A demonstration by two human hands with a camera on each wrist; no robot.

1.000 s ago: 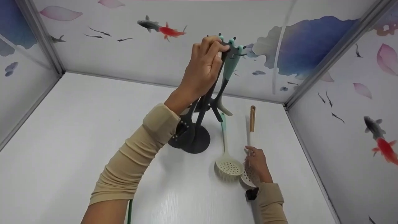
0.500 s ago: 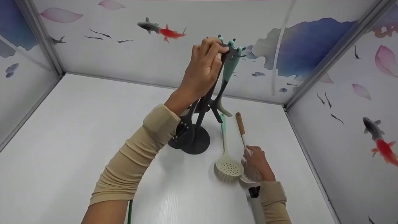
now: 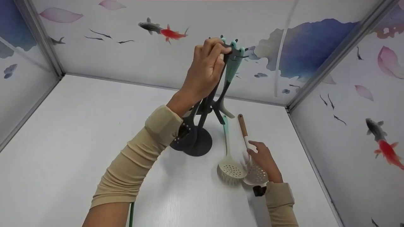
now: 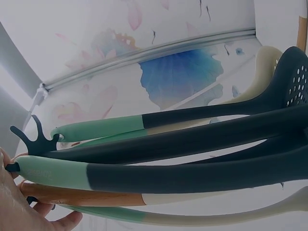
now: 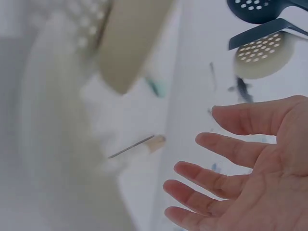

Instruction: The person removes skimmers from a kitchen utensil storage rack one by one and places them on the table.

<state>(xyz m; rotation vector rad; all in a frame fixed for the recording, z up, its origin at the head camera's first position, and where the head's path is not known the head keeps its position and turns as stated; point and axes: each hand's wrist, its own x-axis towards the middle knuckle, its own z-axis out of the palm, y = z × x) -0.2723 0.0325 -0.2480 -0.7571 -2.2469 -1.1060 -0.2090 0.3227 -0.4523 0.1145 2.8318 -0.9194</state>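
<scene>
In the head view my left hand [image 3: 206, 71] grips the top of a black utensil rack [image 3: 235, 54], from which dark and mint-handled utensils [image 3: 232, 67] hang. The left wrist view has my left hand [image 4: 21, 207] beside the hooks, with several handles [image 4: 57, 173] on them. My right hand [image 3: 263, 157] is over a slotted skimmer [image 3: 256, 176] with a wooden handle [image 3: 242, 125]. Its fingers are spread in the right wrist view, where that hand [image 5: 250, 173] shows nothing in its grasp. Left of the skimmer lies a pale slotted spoon [image 3: 232, 169] with a mint handle.
The rack's round black base [image 3: 202, 143] stands on the white table [image 3: 104, 132]. Printed panels [image 3: 202, 19] with fish and petals rise behind and at the sides. A small black object [image 3: 259, 190] is by the right sleeve.
The wooden handle has swung to the left and the skimmer's head has shifted a little right. My right hand has loosened from the skimmer and moved slightly up. The left hand keeps its grip.
</scene>
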